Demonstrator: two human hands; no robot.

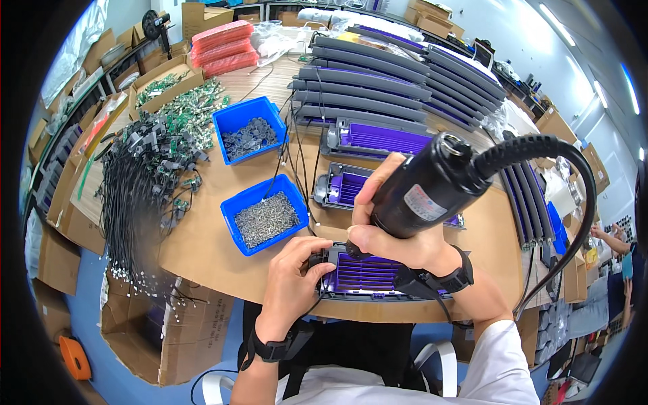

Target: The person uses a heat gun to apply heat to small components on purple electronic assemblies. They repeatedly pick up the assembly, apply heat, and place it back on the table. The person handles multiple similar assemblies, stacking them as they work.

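Note:
My right hand (412,246) is wrapped round a black electric screwdriver (418,189), held at a slant with a thick coiled cable rising from its upper end. Its lower end points down at the left part of a grey plastic housing with a purple slatted grille (368,275), close to the table's front edge. I cannot make out the bit or any screw under it. With thumb and fingers, my left hand (293,277) pinches the left end of that housing. Two similar housings (347,185) lie just beyond, partly hidden by the screwdriver and my right hand.
Left of the housings stand a blue bin of small screws (266,221) and a blue bin of dark grey small parts (250,138). Black cables with circuit boards (135,175) pile up at the left. Long grey and purple housings (364,81) are stacked at the back.

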